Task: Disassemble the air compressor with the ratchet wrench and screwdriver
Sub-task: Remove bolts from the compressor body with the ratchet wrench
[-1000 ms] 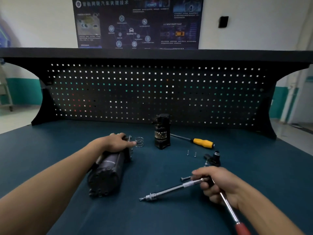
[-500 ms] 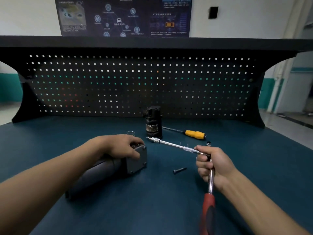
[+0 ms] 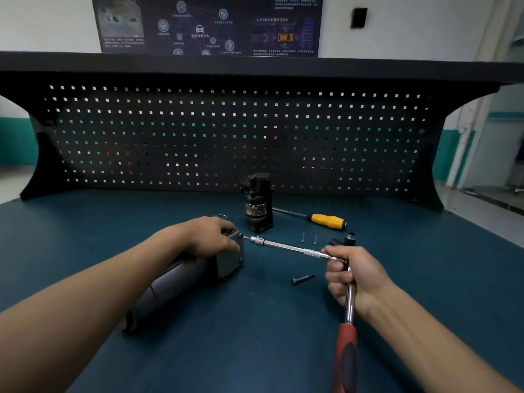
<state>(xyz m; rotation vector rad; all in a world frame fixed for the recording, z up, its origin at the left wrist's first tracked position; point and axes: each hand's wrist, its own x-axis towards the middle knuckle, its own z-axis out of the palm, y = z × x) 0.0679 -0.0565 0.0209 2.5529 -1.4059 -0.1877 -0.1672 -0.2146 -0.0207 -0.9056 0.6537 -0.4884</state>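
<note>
Air compressor (image 3: 181, 282) lies centre-left on bench (image 3: 85, 222), my left hand (image 3: 209, 236) curled over end plate (image 3: 229, 262). Right hand (image 3: 351, 273) grips ratchet wrench (image 3: 347, 350), socket (image 3: 259, 240) at upper corner bolt (image 3: 240, 235). I judge: seat squarely, then loosen.

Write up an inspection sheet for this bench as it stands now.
Surface: dark teal bench top, matte.
Job's things: air compressor lies on its side; ratchet wrench carries an extension bar, its tip at a corner bolt of the end plate; screwdriver lies behind, untouched.
Clutter: black block standing upright; loose bolt; two small screws; black fitting just beyond the right hand.
Hands: left hand grips the compressor's plate end; right hand holds the wrench near its head.
Cables: nothing seen.
Surroundings: black pegboard; poster on the wall above.
</note>
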